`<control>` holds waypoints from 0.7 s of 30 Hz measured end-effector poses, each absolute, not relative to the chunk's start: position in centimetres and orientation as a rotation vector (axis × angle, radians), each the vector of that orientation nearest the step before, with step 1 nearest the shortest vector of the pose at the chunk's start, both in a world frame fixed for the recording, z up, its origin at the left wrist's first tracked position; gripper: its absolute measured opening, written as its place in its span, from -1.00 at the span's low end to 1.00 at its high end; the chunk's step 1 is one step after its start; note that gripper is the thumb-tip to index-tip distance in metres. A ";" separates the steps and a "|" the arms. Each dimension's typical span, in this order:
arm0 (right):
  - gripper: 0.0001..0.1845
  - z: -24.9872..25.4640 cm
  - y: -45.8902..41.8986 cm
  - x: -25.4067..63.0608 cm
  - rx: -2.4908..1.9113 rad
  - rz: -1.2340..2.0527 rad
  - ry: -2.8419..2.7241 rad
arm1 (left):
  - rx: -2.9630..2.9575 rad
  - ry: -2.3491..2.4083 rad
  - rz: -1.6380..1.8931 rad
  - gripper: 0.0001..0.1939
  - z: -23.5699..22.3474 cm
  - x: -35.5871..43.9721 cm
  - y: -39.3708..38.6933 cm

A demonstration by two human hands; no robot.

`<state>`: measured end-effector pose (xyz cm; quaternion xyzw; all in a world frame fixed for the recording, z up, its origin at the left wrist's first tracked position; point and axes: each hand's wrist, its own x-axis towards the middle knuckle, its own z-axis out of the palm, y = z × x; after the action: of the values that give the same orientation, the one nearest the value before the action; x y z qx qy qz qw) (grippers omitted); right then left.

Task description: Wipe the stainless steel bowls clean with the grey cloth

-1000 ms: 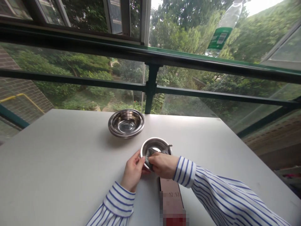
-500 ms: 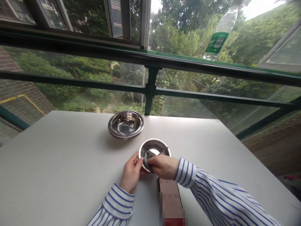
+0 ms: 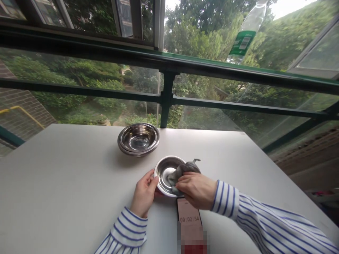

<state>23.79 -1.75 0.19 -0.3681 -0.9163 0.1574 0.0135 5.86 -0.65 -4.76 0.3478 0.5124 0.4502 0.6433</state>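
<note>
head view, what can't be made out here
Head view:
Right rim of near bowl: covered by grey cloth and right hand
Some fingertips of the left hand: behind that bowl
Phone, lower part: pixelated, cut off by bottom edge
Bottle, top: cut off by top edge

The cloth (image 3: pixel 187 170) in the right grip (image 3: pixel 197 188) is grey, the bowl (image 3: pixel 161 170) in the left grip (image 3: pixel 144 193) silver. Blue stripes line the white sleeves (image 3: pixel 226 199) behind both grips; the table (image 3: pixel 66 183) beneath them is white.
</note>
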 end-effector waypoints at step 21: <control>-0.47 -1.8 -3.6 22.3 -1.125 0.491 -2.680 | 1.130 1.192 1.112 -0.55 -5.0 5.8 -0.9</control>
<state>22.29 -3.55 -1.84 -0.3799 -0.9049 0.1657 0.0968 5.81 -0.89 -5.05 0.4768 0.5030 0.4694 0.5471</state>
